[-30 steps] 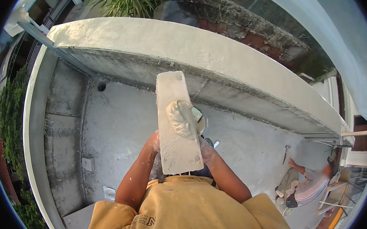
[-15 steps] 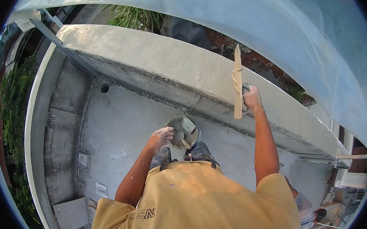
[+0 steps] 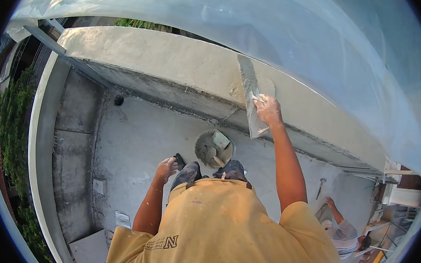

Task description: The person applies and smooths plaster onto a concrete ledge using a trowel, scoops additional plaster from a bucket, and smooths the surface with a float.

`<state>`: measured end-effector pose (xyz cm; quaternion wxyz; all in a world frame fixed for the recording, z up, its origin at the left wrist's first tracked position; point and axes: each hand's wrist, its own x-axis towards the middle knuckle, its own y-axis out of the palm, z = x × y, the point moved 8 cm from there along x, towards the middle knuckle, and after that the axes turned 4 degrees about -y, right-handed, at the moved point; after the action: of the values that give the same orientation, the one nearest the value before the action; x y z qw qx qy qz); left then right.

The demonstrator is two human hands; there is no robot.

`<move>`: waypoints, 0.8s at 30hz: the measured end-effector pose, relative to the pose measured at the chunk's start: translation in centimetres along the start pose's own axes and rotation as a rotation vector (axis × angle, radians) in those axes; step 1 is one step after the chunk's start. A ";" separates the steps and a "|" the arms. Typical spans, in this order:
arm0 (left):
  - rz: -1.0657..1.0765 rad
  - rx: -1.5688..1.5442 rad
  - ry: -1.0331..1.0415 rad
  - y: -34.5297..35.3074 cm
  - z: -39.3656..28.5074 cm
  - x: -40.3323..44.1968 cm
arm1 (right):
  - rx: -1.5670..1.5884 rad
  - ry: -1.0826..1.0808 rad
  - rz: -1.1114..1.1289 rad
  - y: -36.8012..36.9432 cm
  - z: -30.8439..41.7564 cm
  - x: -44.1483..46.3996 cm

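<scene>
My right hand is closed round the handle of a long plastering trowel. The trowel's flat blade, smeared with grey plaster, lies over the top of the low wall, one end reaching past the wall's inner edge. A patch of wetter plaster shows beside the blade. My left hand hangs low over the floor, holding nothing, fingers loosely apart. Between my hands, just beyond my knees, stands a round bucket holding grey mix, a pale flat piece and a tool with a light handle.
Clear plastic sheeting hangs along the wall's far side. At the lower right a co-worker is low down near a tool on the floor. A square board leans at the lower left. A metal bar crosses the wall's left corner.
My right hand has turned the trowel from edge-on to flat and brought it left onto the wall top. My left hand has moved down and left, away from the bucket. The co-worker shows more fully.
</scene>
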<state>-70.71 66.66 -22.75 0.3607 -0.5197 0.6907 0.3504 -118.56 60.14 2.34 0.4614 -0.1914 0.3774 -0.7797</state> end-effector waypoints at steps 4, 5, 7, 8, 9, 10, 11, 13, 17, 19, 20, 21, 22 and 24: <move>-0.275 0.019 -0.176 -12.9 5.7 0.2 | -0.134 0.128 -0.157 -3.7 -13.5 4.9; -0.340 0.025 -0.224 -16.0 8.0 0.8 | -0.197 0.152 -0.160 -3.9 -14.2 5.4; -0.372 0.022 -0.293 -19.9 10.7 0.6 | -0.166 0.258 -0.109 -3.1 -10.0 5.3; -0.389 0.025 -0.329 -21.1 11.5 0.3 | -0.133 0.315 -0.082 -2.5 -7.1 5.0; -0.371 0.017 -0.309 -21.5 11.7 0.1 | -0.064 0.376 -0.054 -1.4 -2.2 4.5; -0.365 0.029 -0.301 -21.4 11.3 -0.3 | 0.004 0.440 -0.028 0.2 0.6 4.2; -0.359 0.042 -0.291 -20.6 10.5 -0.9 | -0.088 0.320 -0.005 2.5 1.2 5.8; -0.329 0.025 -0.250 -19.1 9.0 -0.8 | -0.197 0.213 0.029 6.4 4.3 7.9; -0.245 -0.046 -0.144 -16.5 6.2 0.6 | -0.139 0.167 0.140 13.4 14.8 8.1; -0.202 -0.021 -0.126 -15.5 4.8 1.0 | -0.057 0.092 0.237 15.5 18.7 7.8; -0.198 0.000 -0.111 -15.4 3.9 1.1 | 0.072 -0.038 0.214 15.7 18.7 8.0; -0.195 0.018 -0.100 -15.3 3.1 1.0 | 0.134 -0.098 0.200 15.0 17.8 7.8; -0.189 0.035 -0.090 -15.1 2.5 1.0 | 0.146 -0.107 0.175 13.7 16.6 7.5; -0.212 0.033 -0.046 -15.8 1.4 0.7 | 0.082 -0.053 0.089 9.5 12.2 6.4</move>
<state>-55.36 64.14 -25.70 0.4201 -0.5758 0.6289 0.3106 -108.37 46.86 2.59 0.5129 -0.1760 0.3411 -0.7679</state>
